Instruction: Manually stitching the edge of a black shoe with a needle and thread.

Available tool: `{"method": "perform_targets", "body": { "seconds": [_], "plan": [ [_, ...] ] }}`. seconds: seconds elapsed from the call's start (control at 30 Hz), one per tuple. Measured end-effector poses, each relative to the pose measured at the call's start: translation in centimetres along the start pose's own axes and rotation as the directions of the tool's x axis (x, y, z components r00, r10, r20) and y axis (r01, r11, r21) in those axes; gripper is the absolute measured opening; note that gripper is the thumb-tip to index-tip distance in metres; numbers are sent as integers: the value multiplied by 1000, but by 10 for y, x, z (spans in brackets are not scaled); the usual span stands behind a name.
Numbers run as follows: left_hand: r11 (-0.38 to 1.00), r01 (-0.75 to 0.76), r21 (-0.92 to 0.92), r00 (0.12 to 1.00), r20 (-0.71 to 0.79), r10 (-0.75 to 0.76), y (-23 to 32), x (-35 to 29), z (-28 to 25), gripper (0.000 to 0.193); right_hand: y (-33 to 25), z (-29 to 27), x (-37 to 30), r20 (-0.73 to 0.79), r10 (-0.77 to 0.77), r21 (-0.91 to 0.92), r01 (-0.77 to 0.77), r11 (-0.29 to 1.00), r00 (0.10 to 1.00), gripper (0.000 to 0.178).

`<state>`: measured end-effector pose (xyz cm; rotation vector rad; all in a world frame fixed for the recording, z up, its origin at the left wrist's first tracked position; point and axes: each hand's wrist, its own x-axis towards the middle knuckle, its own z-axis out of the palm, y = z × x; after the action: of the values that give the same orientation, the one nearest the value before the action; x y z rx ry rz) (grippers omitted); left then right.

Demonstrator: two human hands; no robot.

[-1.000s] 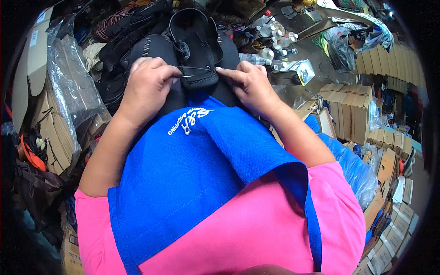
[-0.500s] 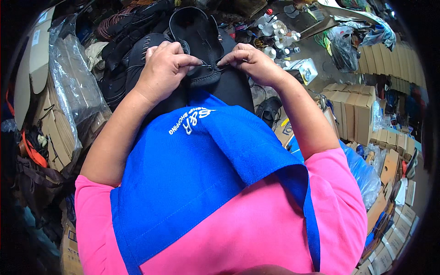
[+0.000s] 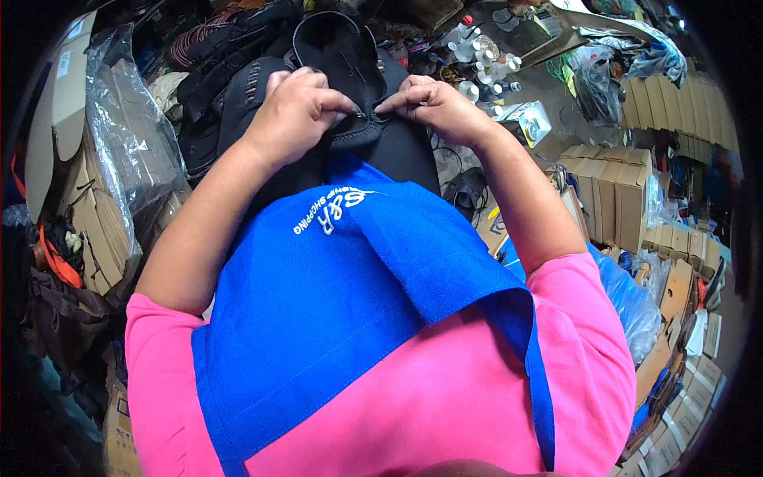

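Both hands meet over the black shoe [image 3: 335, 49], which lies on the person's lap b/w the dark trouser legs [image 3: 407, 167], opening up, near end toward the blue apron [image 3: 350, 294]. L hand [image 3: 296, 115] is narrow: thumb + index close together at the shoe's near L part, w/ a thin bright sliver [image 3: 360, 116] at the tips; too small to say exactly what it is. R hand [image 3: 441, 113] comes in from the other side, index stretched to the shoe's R edge, thumb close under it; can't tell if anything's pinched there. Tips of both hands are near each other, w/ a small gap b/w. Apron hangs askew over a pink shirt [image 3: 397, 397], white lettering near its top. Beyond the R hand: a cluster of plastic bottles [image 3: 486, 63] on the floor, a pale container [image 3: 531, 123] just beside, then a dark plastic bag [image 3: 596, 97] farther R. Far R, a stack of brown cardboard [image 3: 608, 191], w/ bluish clear plastic [image 3: 628, 298] below it. On the L, more cardboard under clear plastic wrap [image 3: 131, 131], plus an orange strip [image 3: 60, 262] lower down, approx. level w/ the L forearm.
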<state>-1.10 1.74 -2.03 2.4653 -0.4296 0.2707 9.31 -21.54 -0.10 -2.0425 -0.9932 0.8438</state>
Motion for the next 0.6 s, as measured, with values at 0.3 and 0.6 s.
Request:
{"method": "perform_targets", "body": {
  "seconds": [0.3, 0.6],
  "plan": [
    [999, -21, -25, 999, -48, 20, 5, -9, -2, 14, -5, 6, -13, -107, -72, -188, 51, 981, 992, 32],
    [986, 112, -122, 994, -3, -113, 1, -4, -5, 15, -11, 7, -13, -94, 63, 32, -60, 998, 994, 30]
  ]
}}
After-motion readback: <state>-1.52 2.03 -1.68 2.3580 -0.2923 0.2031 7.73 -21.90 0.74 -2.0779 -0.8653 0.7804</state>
